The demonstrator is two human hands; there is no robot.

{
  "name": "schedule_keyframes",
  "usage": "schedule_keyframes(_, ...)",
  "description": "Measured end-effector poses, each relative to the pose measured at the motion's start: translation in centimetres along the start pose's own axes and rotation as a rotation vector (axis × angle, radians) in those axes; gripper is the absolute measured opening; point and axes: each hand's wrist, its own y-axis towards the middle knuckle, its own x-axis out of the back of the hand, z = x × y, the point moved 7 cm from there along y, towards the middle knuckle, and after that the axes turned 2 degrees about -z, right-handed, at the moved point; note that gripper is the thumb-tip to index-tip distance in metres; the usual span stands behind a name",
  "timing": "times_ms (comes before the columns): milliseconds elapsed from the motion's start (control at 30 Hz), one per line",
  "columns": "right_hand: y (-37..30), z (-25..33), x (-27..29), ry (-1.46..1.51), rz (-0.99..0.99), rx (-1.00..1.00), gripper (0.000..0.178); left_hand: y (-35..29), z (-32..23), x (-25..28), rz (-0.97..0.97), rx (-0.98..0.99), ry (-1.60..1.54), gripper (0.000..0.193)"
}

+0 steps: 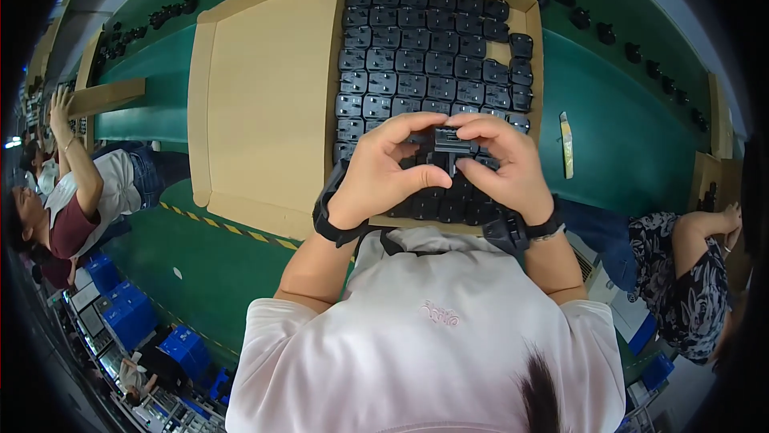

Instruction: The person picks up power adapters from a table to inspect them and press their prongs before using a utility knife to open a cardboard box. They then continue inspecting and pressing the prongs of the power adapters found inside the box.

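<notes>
This is a factory floor with a packing or assembly line: by the near edge of a long green worktable (609,145), an open carton (264,104) holds close rows of matching black units (412,60), with more black parts (581,18) strung out along the far edge. A co-worker (112,185) to the left handles a cardboard box (108,98), and another person (681,281) is at the right. Past the near edge, striped tape (220,223) marks a green floor (192,265), with blue bins (128,313) farther back.
</notes>
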Motion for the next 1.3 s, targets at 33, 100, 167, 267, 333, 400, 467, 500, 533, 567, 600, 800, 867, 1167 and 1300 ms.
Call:
schedule_keyframes(33, 0.4, 1.4, 0.6, -0.147, -0.009, 0.065, 0.050, -0.1, -0.4, 0.1, -0.013, -0.082, 0.079, 0.049)
schedule_keyframes(100, 0.5, 2.9, 0.8, -0.293, -0.015, 0.125, 0.051, -0.3, -1.2, 0.3, -0.068, -0.116, 0.165, 0.045)
schedule_keyframes(167, 0.0, 4.5, 1.1, -0.207, -0.096, 0.215, 0.053, -0.3, -2.7, 0.5, -0.170, -0.193, 0.342, 0.038)
schedule_keyframes(267, -0.4, 5.3, 0.6, -0.161, -0.150, 0.289, 0.049, -0.5, -3.9, -0.2, -0.151, -0.273, 0.414, 0.038)
schedule_keyframes(333, -0.4, 5.9, 0.1, -0.150, -0.172, 0.364, 0.039, -0.7, -4.5, -0.4, -0.145, -0.318, 0.452, 0.038)
schedule_keyframes(400, -0.5, 6.0, -0.1, -0.132, -0.180, 0.377, 0.039, -0.9, -5.1, -0.9, -0.101, -0.394, 0.544, 0.039)
schedule_keyframes(467, -0.7, 6.2, -0.1, -0.092, -0.195, 0.406, 0.038, -1.1, -5.4, -1.3, -0.078, -0.434, 0.589, 0.039)
schedule_keyframes(500, -0.9, 6.2, -0.1, -0.094, -0.195, 0.406, 0.038, -1.2, -5.4, -1.3, -0.083, -0.428, 0.584, 0.039)
schedule_keyframes(533, -1.0, 6.1, -0.1, -0.097, -0.186, 0.388, 0.038, -1.3, -5.3, -1.4, -0.088, -0.421, 0.579, 0.039)
schedule_keyframes(567, -1.1, 6.0, -0.1, -0.099, -0.176, 0.369, 0.038, -1.3, -5.3, -1.4, -0.093, -0.414, 0.573, 0.039)
schedule_keyframes(600, -1.2, 5.9, -0.2, -0.102, -0.167, 0.350, 0.037, -1.3, -5.2, -1.5, -0.091, -0.414, 0.572, 0.039)
schedule_keyframes(800, -0.9, 6.8, 0.2, -0.221, -0.059, 0.415, 0.056, -0.9, -5.6, -2.4, -0.069, -0.482, 0.602, 0.040)
schedule_keyframes(867, -0.8, 6.7, 0.6, -0.230, -0.110, 0.440, 0.059, -0.5, -5.5, -2.5, -0.064, -0.482, 0.608, 0.040)
schedule_keyframes(1167, 0.0, 3.2, 3.0, -0.297, -0.089, 0.381, 0.044, 3.1, -2.8, -3.2, -0.139, -0.221, 0.542, 0.038)
schedule_keyframes(1300, 1.9, -1.3, 6.2, -0.438, -0.113, 0.284, 0.042, 7.6, 1.0, -3.7, -0.194, -0.056, 0.421, 0.040)
